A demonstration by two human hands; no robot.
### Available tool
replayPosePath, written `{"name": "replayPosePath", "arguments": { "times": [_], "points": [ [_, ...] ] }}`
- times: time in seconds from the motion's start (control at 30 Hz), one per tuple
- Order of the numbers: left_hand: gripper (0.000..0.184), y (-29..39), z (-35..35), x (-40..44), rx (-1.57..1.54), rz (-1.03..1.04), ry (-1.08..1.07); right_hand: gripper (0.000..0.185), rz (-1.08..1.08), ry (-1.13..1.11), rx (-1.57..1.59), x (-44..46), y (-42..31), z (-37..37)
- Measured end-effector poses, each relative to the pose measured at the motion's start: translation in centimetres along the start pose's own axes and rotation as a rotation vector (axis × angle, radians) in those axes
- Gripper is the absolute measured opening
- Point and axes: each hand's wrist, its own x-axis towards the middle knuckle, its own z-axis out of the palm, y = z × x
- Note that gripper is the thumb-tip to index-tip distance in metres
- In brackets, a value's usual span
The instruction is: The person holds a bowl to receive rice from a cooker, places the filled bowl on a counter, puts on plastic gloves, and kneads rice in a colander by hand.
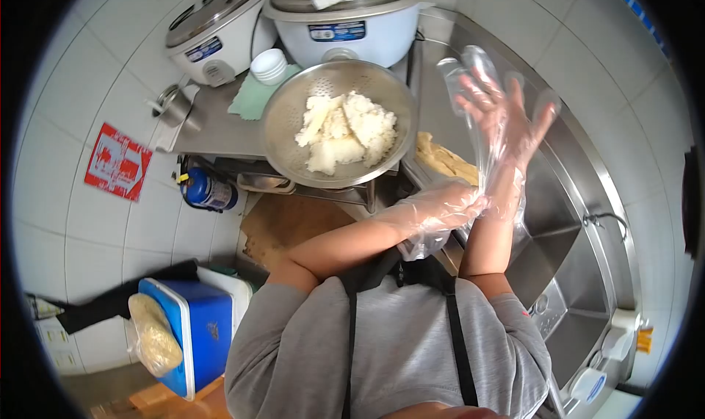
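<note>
My right hand (503, 118) is raised over the sink side, fingers spread, inside a clear plastic glove (481, 143) whose loose tips stand past the fingers. My left hand (452, 202), also in a clear plastic glove, is at my right wrist with its fingers closed on the right glove's cuff. Left of my hands, a steel colander (275, 136) with holes in its wall holds clumps of white cooked rice (345, 132). A tan folded cloth (444, 158) lies between the colander and the sink, partly hidden by my left forearm.
Two rice cookers, a large one (345, 44) and a smaller one (220, 41), stand behind the colander. White stacked cups (269, 66) rest on a green cloth (250, 99). A steel sink (558, 206) runs along the right. A blue cooler box (213, 331) stands lower left.
</note>
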Motion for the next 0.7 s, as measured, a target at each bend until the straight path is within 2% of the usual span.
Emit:
{"name": "replayPosePath", "arguments": {
  "times": [0.03,0.07,0.1,0.17,0.23,0.27,0.33,0.4,0.5,0.53,0.63,0.7],
  "points": [
    [0.032,0.0,-1.6,-0.5,0.050,-0.022,-0.038,0.094,0.081,-0.056,0.022,1.3,0.9,0.5],
    [0.032,0.5,-4.0,-1.8,0.097,-0.046,-0.078,0.094,0.154,-0.084,-0.234,2.6,1.7,1.8],
    [0.032,0.7,-6.0,-3.4,0.133,-0.076,-0.124,0.090,0.402,-0.039,-0.296,3.7,2.6,2.4],
    [0.033,0.0,-10.3,-6.3,-0.072,-0.149,0.134,0.087,0.338,-0.240,-0.760,3.7,4.9,3.2],
    [0.037,-6.8,-14.6,-8.3,0.028,-0.307,0.316,0.094,0.571,-0.410,-1.120,5.9,7.2,3.7],
    [0.040,-15.7,-17.3,-10.9,-0.132,-0.460,0.395,0.093,0.578,-0.439,-1.193,7.3,11.5,0.9],
    [0.047,-22.7,-20.4,-11.3,-0.177,-0.692,0.326,0.093,0.702,-0.528,-1.284,9.2,17.2,-3.0],
    [0.055,-23.0,-22.0,-8.4,0.077,-0.850,0.027,0.092,0.938,-0.650,-1.288,10.8,19.8,-3.2],
    [0.061,-23.5,-22.4,-7.2,-0.099,-0.810,0.092,0.111,0.978,-0.616,-1.498,10.3,18.8,1.2],
    [0.066,-21.9,-22.6,-7.4,-0.234,-0.793,0.060,0.120,1.010,-0.731,-1.238,10.9,20.0,-0.6],
    [0.067,-23.6,-21.9,-6.6,-0.767,-0.612,0.057,0.111,0.944,-0.673,-1.332,10.6,20.8,-0.1],
    [0.064,-25.6,-21.4,-6.7,-0.853,-0.693,0.058,0.113,0.861,-0.627,-1.409,10.2,23.2,-1.8]
  ]
}}
